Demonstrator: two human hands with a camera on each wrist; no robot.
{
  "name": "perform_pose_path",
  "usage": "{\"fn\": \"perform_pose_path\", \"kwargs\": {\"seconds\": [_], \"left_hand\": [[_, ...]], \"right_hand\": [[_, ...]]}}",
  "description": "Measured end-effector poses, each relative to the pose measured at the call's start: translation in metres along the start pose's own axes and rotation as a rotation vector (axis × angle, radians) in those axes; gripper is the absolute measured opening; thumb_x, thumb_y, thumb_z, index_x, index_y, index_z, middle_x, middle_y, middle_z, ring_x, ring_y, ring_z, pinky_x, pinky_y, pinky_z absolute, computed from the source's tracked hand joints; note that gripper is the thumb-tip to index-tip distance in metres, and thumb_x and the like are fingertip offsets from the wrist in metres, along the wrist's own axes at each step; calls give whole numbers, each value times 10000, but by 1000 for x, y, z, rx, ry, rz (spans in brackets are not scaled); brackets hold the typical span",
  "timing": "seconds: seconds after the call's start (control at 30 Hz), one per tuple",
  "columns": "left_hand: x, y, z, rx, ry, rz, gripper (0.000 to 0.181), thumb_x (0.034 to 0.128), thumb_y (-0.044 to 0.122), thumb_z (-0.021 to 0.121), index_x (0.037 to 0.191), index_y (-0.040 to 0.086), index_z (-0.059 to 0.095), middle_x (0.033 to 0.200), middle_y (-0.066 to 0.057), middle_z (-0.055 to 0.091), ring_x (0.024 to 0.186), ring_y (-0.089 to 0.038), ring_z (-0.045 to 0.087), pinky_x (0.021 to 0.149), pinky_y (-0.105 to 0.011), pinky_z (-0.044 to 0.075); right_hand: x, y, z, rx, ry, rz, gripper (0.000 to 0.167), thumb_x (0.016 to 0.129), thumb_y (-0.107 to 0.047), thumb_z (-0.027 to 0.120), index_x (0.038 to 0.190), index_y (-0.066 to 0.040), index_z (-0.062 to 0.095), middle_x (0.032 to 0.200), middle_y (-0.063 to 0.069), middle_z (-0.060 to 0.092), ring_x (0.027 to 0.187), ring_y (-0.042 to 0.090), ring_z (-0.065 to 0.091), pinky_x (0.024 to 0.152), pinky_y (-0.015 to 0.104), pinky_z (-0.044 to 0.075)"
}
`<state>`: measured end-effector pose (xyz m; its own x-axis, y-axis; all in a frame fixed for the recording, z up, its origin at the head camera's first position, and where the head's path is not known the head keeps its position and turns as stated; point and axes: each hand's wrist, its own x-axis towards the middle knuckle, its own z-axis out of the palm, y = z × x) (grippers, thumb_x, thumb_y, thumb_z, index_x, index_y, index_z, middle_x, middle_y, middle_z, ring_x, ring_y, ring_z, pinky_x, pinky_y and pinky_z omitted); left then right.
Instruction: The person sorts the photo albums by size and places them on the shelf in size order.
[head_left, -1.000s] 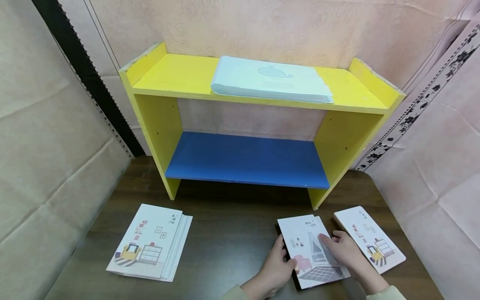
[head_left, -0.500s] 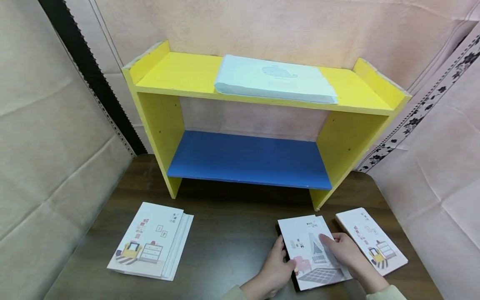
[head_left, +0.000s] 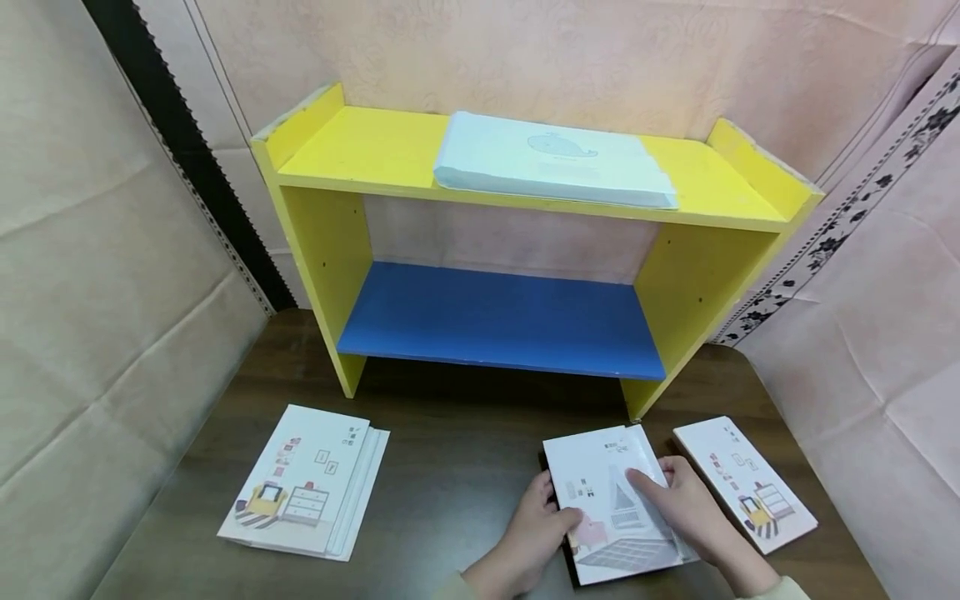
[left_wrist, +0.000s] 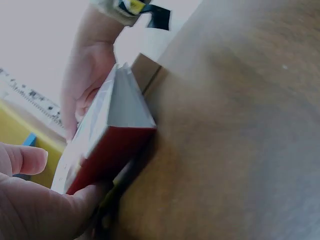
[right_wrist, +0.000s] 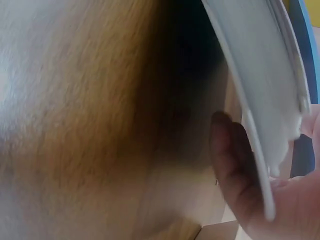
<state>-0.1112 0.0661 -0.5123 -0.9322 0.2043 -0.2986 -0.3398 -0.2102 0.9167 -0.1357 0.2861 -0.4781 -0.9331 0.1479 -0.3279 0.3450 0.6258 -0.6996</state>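
Observation:
A white book (head_left: 611, 508) with a printed cover is held between both hands, raised off the table at the front right. Its left edge is gripped by my left hand (head_left: 525, 533), thumb on the cover and fingers underneath. On the opposite edge, my right hand (head_left: 693, 508) pinches it with the thumb on top. The left wrist view shows the book's red spine (left_wrist: 117, 155) and pale page edges. In the right wrist view, fingers curl under the lower cover (right_wrist: 245, 107). A second layer sticks out at the right side; whether it is a separate book is unclear.
A stack of white books (head_left: 300, 483) lies at the left on the dark wooden table (head_left: 442, 467). Another white book (head_left: 746, 483) lies just right of my right hand. Behind stands a yellow shelf (head_left: 307, 250) with a blue board (head_left: 502, 321); a pale-blue whale-printed packet (head_left: 555, 162) rests on top.
Both hands have shifted slightly left together with the book. The head view has moved a little; the other books stay where they were.

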Motion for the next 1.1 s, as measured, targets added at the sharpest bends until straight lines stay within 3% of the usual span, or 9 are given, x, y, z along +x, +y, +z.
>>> {"fn": "perform_pose_path", "kwargs": {"seconds": [0.13, 0.3, 0.43, 0.53, 0.7, 0.87, 1.1], "left_hand": [[-2, 7, -6, -46, -5, -16, 751, 789, -22, 648, 1450, -49, 293, 1421, -270, 384, 1128, -307, 541, 898, -431, 506], [-6, 18, -9, -5, 9, -6, 782, 785, 7, 655, 1469, -31, 276, 1457, -281, 338, 1219, -402, 463, 971, -493, 443], [-9, 25, -9, 13, 0, 16, 787, 796, 8, 650, 1487, 26, 272, 1469, -223, 348, 1176, -374, 502, 869, -451, 505], [-10, 30, -10, 20, -24, 76, 764, 818, 16, 637, 1492, 91, 286, 1445, -130, 401, 1133, -293, 533, 782, -398, 529], [-11, 35, -11, 64, -67, 215, 685, 877, 77, 652, 1474, 184, 335, 1340, -28, 510, 1182, -239, 517, 895, -416, 500], [-12, 36, -12, 86, -136, 324, 667, 886, 101, 677, 1455, 241, 358, 1181, -13, 599, 1012, -184, 617, 788, -300, 547], [-14, 34, -14, 139, -162, 478, 755, 911, 144, 660, 1509, 320, 233, 1222, -10, 564, 1043, -180, 607, 834, -317, 539]], "right_hand": [[-1, -3, 2, 68, -6, -20, 777, 846, -567, 666, 1240, 36, 374, 1055, 146, 573, 876, 199, 562, 668, 281, 483], [-3, -7, 5, 212, -16, -70, 791, 854, -493, 695, 1345, 2, 320, 1020, 132, 651, 793, 228, 657, 621, 329, 545], [-6, -12, 5, 260, 13, -93, 792, 849, -485, 703, 1372, -30, 318, 1051, 143, 665, 791, 242, 677, 616, 350, 558], [-8, -17, 5, 316, 34, -103, 773, 858, -472, 698, 1380, -51, 313, 1117, 180, 651, 817, 259, 687, 634, 366, 569], [-10, -30, 4, 395, 82, -138, 730, 893, -453, 661, 1392, -69, 292, 1194, 207, 619, 863, 249, 690, 668, 362, 573], [-14, -44, 2, 473, 117, -170, 671, 912, -401, 655, 1383, -82, 300, 1186, 209, 621, 860, 250, 692, 674, 370, 576], [-14, -56, 4, 560, 120, -152, 651, 916, -404, 647, 1388, -114, 304, 1185, 195, 631, 856, 247, 695, 681, 376, 578]]}}
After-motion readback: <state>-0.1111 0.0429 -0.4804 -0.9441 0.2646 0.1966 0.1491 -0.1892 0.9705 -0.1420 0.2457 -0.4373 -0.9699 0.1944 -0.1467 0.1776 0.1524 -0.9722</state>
